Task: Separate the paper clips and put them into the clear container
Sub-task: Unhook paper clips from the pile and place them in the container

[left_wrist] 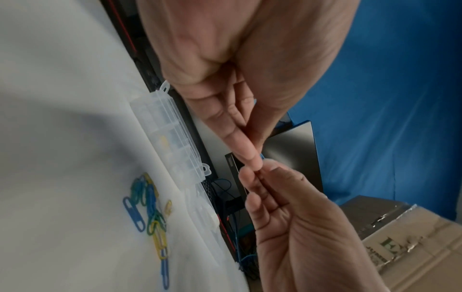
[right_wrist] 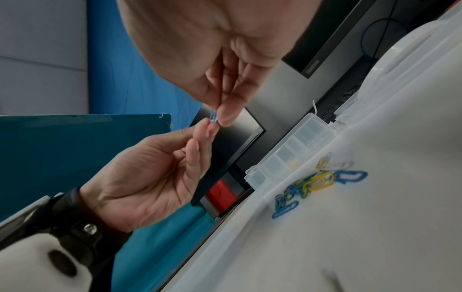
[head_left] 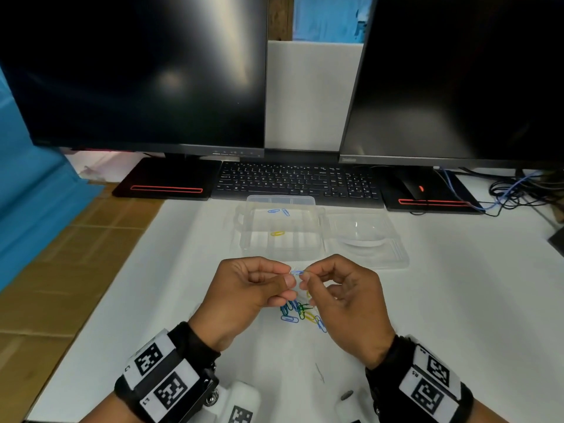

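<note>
Pinching one blue paper clip (head_left: 296, 272) between our left hand (head_left: 244, 288) and right hand (head_left: 345, 297), fingertips closed on it above the desk (head_left: 457, 300). Tangled clip pile (head_left: 302, 314) lies below; clear container (head_left: 280, 245) beyond holds two blue clips and one yellow, its lid (head_left: 366, 239) alongside.

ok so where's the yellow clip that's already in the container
In the head view the yellow clip lies in the clear container, near its front wall, just beyond the two hands.
</note>
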